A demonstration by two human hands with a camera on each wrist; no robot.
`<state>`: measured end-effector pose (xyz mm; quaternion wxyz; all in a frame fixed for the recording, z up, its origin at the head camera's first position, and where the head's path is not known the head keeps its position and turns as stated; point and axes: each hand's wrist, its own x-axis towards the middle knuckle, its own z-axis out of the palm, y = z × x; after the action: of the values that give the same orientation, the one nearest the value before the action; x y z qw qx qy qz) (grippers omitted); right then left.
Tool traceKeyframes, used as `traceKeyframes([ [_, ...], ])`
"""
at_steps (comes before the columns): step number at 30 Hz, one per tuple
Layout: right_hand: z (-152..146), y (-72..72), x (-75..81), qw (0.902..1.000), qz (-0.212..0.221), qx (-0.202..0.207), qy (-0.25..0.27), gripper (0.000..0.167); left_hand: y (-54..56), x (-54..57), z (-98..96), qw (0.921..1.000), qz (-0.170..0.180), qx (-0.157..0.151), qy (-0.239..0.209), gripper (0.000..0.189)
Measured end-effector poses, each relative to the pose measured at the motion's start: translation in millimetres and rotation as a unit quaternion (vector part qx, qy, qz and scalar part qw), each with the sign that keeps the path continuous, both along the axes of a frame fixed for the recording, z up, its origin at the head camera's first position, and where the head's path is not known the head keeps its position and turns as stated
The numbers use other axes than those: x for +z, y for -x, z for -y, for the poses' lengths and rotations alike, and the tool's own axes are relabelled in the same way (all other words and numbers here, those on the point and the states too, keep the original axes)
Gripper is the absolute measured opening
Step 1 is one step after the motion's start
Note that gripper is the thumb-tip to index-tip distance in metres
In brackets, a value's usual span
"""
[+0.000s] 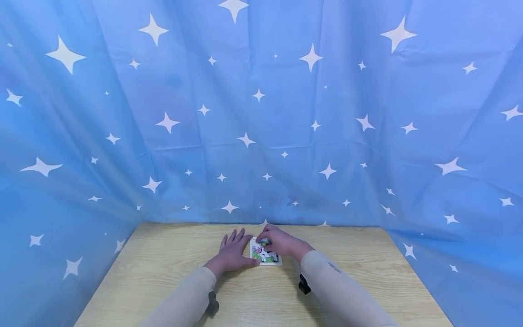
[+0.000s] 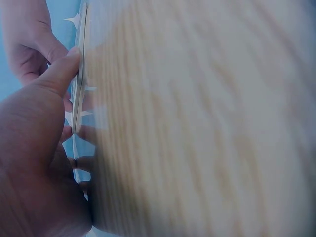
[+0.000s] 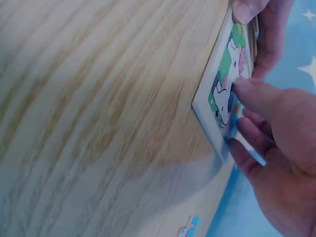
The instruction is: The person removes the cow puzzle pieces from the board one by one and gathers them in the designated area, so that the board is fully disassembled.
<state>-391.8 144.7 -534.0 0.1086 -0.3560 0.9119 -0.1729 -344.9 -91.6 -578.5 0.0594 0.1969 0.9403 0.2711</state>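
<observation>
A small flat puzzle board (image 1: 275,263) with a pale frame and a cow picture lies on the table. My left hand (image 1: 234,255) spreads along its left side, fingers extended, with the thumb (image 2: 69,66) on the near edge. From the right, my right hand (image 1: 282,240) reaches over the upper part of the board. Its thumb and fingers pinch a small blue-green puzzle piece (image 1: 264,242), mostly hidden by the fingers. In the right wrist view, the right thumb (image 3: 254,94) overlaps the cow picture and the other fingers curl beside the board's far edge.
The wooden table (image 1: 347,268) extends around both arms. A small printed piece with blue on it (image 3: 189,227) lies on the table, apart from the board. Behind and beside the table hangs a blue curtain (image 1: 286,113) with white stars.
</observation>
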Motion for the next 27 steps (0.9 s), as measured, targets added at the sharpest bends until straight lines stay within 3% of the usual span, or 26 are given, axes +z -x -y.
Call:
traceKeyframes([
  [3, -0.5, 1.0, -0.1, 0.9999, 0.003, 0.008, 0.006, 0.034, 0.6, -0.9, 0.6, 1.0, -0.001, 0.002, 0.003, 0.1],
  [13, -1.2, 0.3, 1.8, 0.9973, 0.056, -0.036, 0.031, 0.03, 0.2, 0.7, 0.1, 1.0, -0.004, -0.001, 0.004, 0.099],
  [20, -0.4, 2.2, 1.1, 0.9968, 0.062, -0.04, 0.03, 0.029, 1.5, -4.3, 1.8, 1.0, -0.005, -0.003, 0.001, 0.1],
  [27, 0.6, 3.0, 0.8, 0.9989, 0.037, -0.022, 0.021, 0.03, 1.5, -3.1, 2.6, 1.0, -0.004, -0.007, -0.005, 0.1],
])
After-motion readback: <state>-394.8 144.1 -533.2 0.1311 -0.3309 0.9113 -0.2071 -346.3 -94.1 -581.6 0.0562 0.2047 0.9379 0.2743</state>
